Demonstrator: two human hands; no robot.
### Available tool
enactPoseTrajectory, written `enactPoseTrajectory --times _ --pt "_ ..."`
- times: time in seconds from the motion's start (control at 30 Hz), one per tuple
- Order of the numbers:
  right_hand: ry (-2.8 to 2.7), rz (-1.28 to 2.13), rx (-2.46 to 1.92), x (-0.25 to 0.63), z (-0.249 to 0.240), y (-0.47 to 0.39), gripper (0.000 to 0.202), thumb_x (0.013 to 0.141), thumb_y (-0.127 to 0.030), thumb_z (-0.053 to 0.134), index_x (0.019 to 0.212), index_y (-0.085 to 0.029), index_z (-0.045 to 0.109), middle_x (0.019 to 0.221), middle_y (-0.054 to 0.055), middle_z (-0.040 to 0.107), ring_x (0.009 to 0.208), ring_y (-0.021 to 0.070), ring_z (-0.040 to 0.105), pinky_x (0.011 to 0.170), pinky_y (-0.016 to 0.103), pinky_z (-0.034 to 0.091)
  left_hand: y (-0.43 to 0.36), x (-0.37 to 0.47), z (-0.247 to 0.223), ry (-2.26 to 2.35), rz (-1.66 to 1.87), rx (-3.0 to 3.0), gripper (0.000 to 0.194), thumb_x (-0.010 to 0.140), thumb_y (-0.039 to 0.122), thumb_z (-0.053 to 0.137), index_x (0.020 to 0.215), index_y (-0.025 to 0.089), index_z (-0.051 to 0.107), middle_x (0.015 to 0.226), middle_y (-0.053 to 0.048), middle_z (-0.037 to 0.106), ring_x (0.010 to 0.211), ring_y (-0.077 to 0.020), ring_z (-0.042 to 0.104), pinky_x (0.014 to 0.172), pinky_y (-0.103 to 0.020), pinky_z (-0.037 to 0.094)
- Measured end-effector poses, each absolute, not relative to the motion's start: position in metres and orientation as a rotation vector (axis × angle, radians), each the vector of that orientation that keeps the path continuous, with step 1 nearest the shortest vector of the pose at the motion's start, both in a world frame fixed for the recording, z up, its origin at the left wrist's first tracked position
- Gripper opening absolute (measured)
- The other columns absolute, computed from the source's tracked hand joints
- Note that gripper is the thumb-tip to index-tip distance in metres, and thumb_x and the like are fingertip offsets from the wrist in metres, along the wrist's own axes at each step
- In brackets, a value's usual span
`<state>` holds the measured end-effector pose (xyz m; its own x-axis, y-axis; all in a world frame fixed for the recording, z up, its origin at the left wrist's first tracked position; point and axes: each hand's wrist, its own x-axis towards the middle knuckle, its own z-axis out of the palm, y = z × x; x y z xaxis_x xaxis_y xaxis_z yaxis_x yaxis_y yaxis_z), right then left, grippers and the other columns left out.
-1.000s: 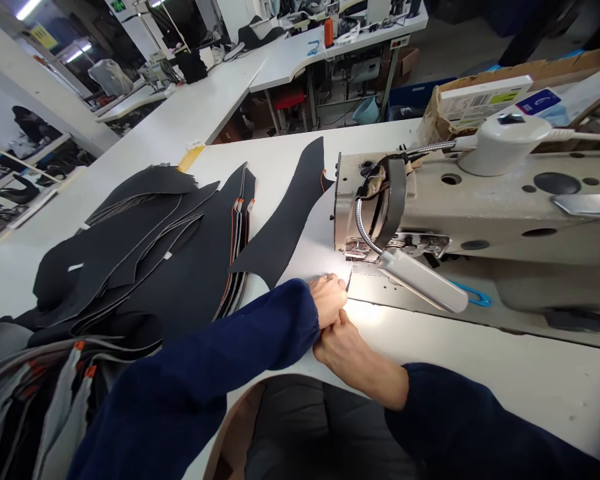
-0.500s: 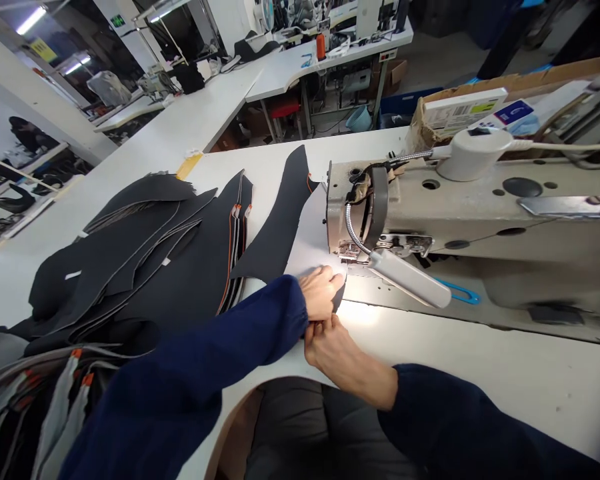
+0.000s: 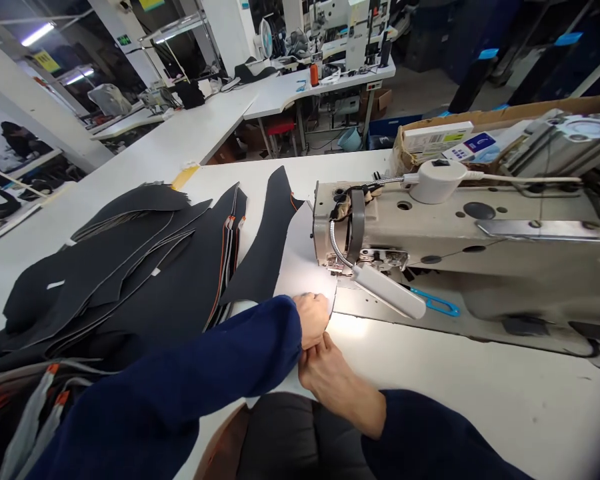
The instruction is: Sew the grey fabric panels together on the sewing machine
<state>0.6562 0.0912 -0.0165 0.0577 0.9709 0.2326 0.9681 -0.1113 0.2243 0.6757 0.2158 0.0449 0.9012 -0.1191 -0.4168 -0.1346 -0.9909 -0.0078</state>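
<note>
A light grey fabric piece (image 3: 303,257) runs up to the needle area of the sewing machine (image 3: 380,233). Beside it on the left lies a dark fabric panel (image 3: 260,247) with a small orange mark at its notch. My left hand (image 3: 313,319) is closed on the near end of the grey piece, fingers curled under and partly hidden. Just below, touching it, my right hand (image 3: 327,370) pinches at the near edge of the fabric; the pinched part is mostly covered. Both hands are in front of the presser foot, on the near side.
Stacked dark panels (image 3: 145,267) with orange-marked edges cover the table's left side. A white lamp (image 3: 390,291) hangs by the needle, and a blue plastic tool (image 3: 435,302) lies under the machine arm. Behind stands a cardboard box (image 3: 400,150). Another person sits far left.
My view has shifted, so the machine sits lower and further left. My left fingers have curled in more, and the dark edge beside them is now mostly hidden. The right hand keeps its pinch.
</note>
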Motion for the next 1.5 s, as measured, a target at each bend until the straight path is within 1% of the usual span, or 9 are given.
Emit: enactPoseTrajectory --times 0.27,0.4,0.63,0.83,1.03,1.17,1.27,1.4,1.5 --pt "2.09 0.481 2.23 0.668 -0.017 0.096 0.017 0.066 -0.001 0.056 0.077 -0.011 0.065 0.059 0.012 0.063 0.059 0.0244 0.058 0.058 0.038 0.039 0.215 0.684 0.047 0.127 0.628 -3.033 0.031 0.082 0.023 0.052 0.11 0.011 0.06 0.11 -0.016 0.057 0.095 -0.027 0.058 0.073 -0.037 0.051" --pt "2.017 0.533 2.296 0.677 -0.015 0.097 0.019 0.068 -0.001 0.056 0.083 -0.007 0.067 0.07 0.017 0.066 0.068 0.0275 0.061 0.066 0.043 0.042 0.217 0.693 0.046 0.14 0.59 -3.036 0.036 0.082 0.024 0.052 0.114 0.009 0.057 0.11 -0.016 0.058 0.094 -0.0271 0.059 0.073 -0.037 0.052" --pt "2.002 -0.059 2.403 0.662 0.01 0.116 0.02 0.069 0.003 0.054 0.066 -0.015 0.062 0.062 0.008 0.061 0.057 0.0192 0.054 0.054 0.033 0.038 0.221 0.7 0.042 0.075 0.561 -3.075 0.046 0.078 0.018 0.051 0.122 0.006 0.051 0.11 -0.015 0.058 0.095 -0.0268 0.06 0.072 -0.036 0.051" --pt "1.91 0.279 2.377 0.666 -0.003 0.116 0.02 0.07 -0.001 0.056 0.083 -0.005 0.07 0.076 0.022 0.067 0.069 0.0294 0.062 0.061 0.042 0.042 0.224 0.694 0.052 0.081 0.656 -3.039 0.055 0.082 0.02 0.055 0.134 0.009 0.042 0.119 -0.017 0.054 0.106 -0.0274 0.056 0.08 -0.034 0.051" --pt "1.968 0.086 2.381 0.677 -0.006 0.115 0.02 0.067 0.001 0.054 0.07 -0.013 0.068 0.061 0.012 0.063 0.062 0.0251 0.058 0.058 0.039 0.039 0.223 0.697 0.047 0.13 0.61 -3.037 0.029 0.088 0.021 0.05 0.113 0.009 0.059 0.113 -0.015 0.056 0.1 -0.0258 0.056 0.075 -0.034 0.051" --pt "1.979 0.083 2.383 0.674 -0.004 0.117 0.021 0.067 0.0 0.056 0.071 -0.016 0.068 0.068 0.012 0.064 0.069 0.0274 0.06 0.064 0.043 0.041 0.222 0.705 0.034 0.138 0.565 -3.045 0.017 0.084 0.015 0.053 0.096 0.012 0.064 0.111 -0.014 0.056 0.097 -0.0257 0.056 0.072 -0.035 0.051" --pt "1.978 0.232 2.364 0.675 -0.007 0.116 0.023 0.067 0.0 0.056 0.078 -0.014 0.07 0.076 0.015 0.067 0.075 0.0312 0.062 0.07 0.047 0.043 0.223 0.706 0.033 0.156 0.562 -3.058 0.018 0.087 0.012 0.048 0.092 0.013 0.065 0.109 -0.012 0.057 0.098 -0.0247 0.056 0.073 -0.034 0.05" --pt "1.971 0.244 2.386 0.678 -0.008 0.115 0.026 0.066 0.001 0.056 0.081 -0.013 0.071 0.071 0.014 0.067 0.071 0.0296 0.062 0.07 0.046 0.045 0.225 0.706 0.037 0.193 0.606 -3.061 0.018 0.088 0.017 0.048 0.09 0.014 0.066 0.103 -0.012 0.058 0.094 -0.0244 0.059 0.072 -0.033 0.051" --pt "1.923 0.366 2.436 0.674 -0.007 0.114 0.022 0.07 -0.001 0.055 0.085 -0.008 0.07 0.079 0.02 0.067 0.077 0.0315 0.062 0.073 0.047 0.045 0.226 0.71 0.042 0.187 0.635 -3.048 0.017 0.086 0.015 0.05 0.091 0.013 0.066 0.102 -0.011 0.06 0.09 -0.0233 0.061 0.072 -0.032 0.051"
